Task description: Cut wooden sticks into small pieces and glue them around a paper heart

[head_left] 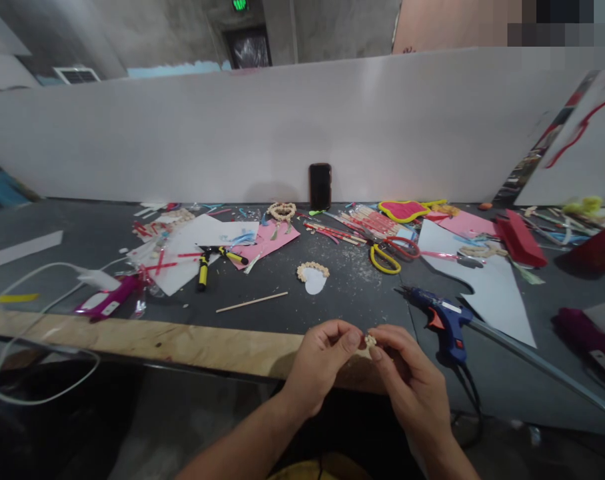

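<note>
Over the table's front edge, my right hand [407, 373] pinches a small cluster of pale beads [370, 341] between thumb and fingers. My left hand [322, 363] is closed beside it, thumb against the forefinger; whether it also grips the cluster or something tiny is hidden. Beyond the hands, a white paper heart [315, 281] lies on the dark table, with a curved row of pale beads [305, 268] along its upper edge. A thin wooden stick [252, 302] rests to the left. To the right lies a blue glue gun [447, 320] with a long grey glue stick in it.
Yellow-handled pliers [202, 270] and a purple tool [110, 299] with a white cable lie left. Scissors [385, 259] sit right of centre. A phone [320, 187] leans against the white partition [207, 133]. Paper sheets, striped sticks and a beaded ring [281, 212] are along the back.
</note>
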`<control>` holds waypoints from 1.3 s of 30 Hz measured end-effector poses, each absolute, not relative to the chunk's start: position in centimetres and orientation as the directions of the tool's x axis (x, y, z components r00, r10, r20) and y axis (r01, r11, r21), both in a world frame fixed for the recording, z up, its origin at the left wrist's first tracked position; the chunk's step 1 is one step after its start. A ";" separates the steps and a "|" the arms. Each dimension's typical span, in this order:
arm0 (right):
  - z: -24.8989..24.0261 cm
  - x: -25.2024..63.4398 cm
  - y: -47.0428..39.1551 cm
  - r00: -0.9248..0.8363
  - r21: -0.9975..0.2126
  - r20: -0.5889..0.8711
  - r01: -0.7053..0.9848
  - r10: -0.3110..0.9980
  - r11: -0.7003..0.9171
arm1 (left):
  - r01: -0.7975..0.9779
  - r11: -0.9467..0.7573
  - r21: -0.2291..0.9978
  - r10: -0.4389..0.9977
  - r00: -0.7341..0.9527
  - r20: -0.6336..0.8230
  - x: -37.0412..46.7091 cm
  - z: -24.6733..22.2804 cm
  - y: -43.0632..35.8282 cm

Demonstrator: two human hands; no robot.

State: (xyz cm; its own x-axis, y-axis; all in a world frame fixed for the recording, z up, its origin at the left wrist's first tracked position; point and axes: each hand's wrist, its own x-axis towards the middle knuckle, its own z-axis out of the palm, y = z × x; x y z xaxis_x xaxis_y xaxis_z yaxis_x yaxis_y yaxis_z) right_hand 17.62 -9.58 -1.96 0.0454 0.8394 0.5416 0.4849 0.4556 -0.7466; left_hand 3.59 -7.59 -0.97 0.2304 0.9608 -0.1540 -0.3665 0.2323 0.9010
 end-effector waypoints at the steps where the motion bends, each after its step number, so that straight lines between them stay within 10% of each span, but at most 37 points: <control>1: -1.9 17.7 -9.6 0.041 -0.745 0.540 0.488 0.841 0.455 | -0.363 0.252 0.897 0.952 0.260 -0.163 3.5 -1.0 -7.6; 39: -2.4 17.8 -10.2 -0.061 -0.735 0.536 0.457 0.842 0.501 | -0.459 0.479 0.749 0.852 0.447 -0.271 2.5 -1.0 -7.9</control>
